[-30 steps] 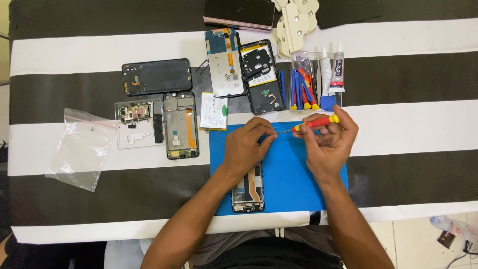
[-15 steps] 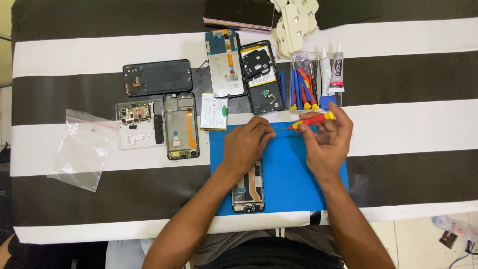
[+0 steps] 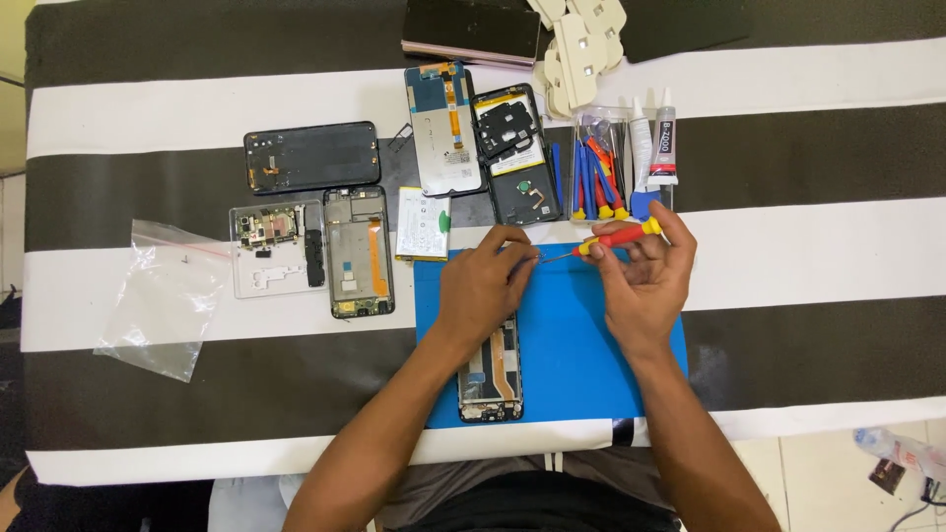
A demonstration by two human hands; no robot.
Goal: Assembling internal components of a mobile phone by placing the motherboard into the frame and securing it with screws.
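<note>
My right hand [image 3: 645, 276] grips a red screwdriver [image 3: 613, 238] with a yellow cap, held nearly level, its thin tip pointing left. My left hand [image 3: 485, 286] has its fingertips pinched together right at that tip; anything held between them is too small to see. Both hands hover over a blue work mat [image 3: 567, 345]. An opened phone frame [image 3: 490, 374] lies on the mat, its upper half hidden under my left hand.
On the black-and-white striped cloth lie a dark back cover [image 3: 311, 156], a clear tray of small parts [image 3: 276, 246], another phone frame [image 3: 359, 251], a battery [image 3: 422, 225], a display panel [image 3: 443, 128], a midframe [image 3: 517, 153], a screwdriver set [image 3: 596, 177], glue tubes [image 3: 662, 143] and a plastic bag [image 3: 163, 300].
The screwdriver has tilted slightly, its cap end rising toward the tool rack. Both hands stay almost where they were.
</note>
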